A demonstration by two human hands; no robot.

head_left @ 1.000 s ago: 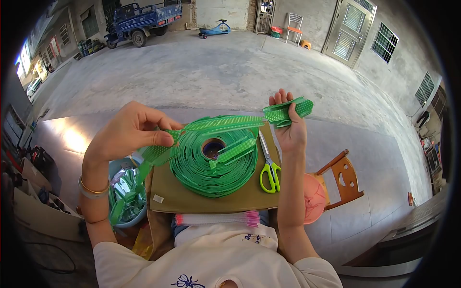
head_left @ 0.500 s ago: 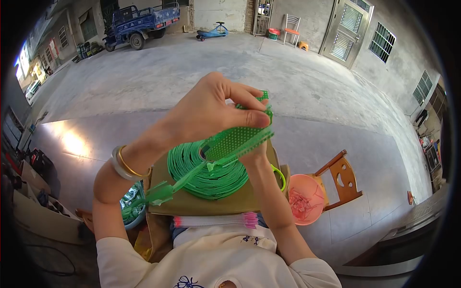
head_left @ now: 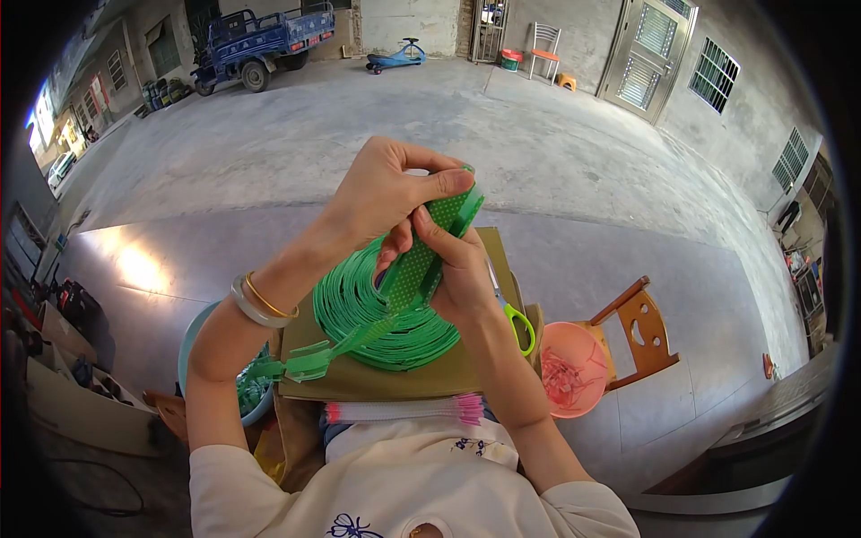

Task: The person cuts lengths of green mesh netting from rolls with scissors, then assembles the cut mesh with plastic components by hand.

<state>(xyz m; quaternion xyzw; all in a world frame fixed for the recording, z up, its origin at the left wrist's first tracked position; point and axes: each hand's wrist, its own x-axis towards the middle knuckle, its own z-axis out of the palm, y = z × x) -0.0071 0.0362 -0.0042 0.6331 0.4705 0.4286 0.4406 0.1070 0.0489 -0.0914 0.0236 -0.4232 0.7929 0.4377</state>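
My left hand [head_left: 386, 184], with two bangles at the wrist, pinches the upper end of a green dotted ribbon [head_left: 414, 273] between thumb and fingers. Lower down, my right hand [head_left: 456, 266] is closed on the same ribbon, its thumb pressed on the folded layers. From there the ribbon trails down left through a folded loop [head_left: 308, 360] toward a light blue basin [head_left: 190, 339] of green pieces. Beneath my hands lies a big coil of green cord [head_left: 354, 316] on a brown covered surface [head_left: 314, 387]. Scissors with yellow-green handles [head_left: 529, 336] lie right of the coil.
On my lap lies a bundle of thin white strips [head_left: 404, 412] with pink ends. To the right stand a pink basin [head_left: 574, 405] holding pink scraps and a small wooden chair [head_left: 647, 334]. Farther off are a blue cargo tricycle [head_left: 256, 43] and a metal chair [head_left: 544, 51].
Both hands have shifted slightly left. The ribbon has turned from slanting sideways to more upright, and my right hand's thumb now shows on it. More of the scissors shows.
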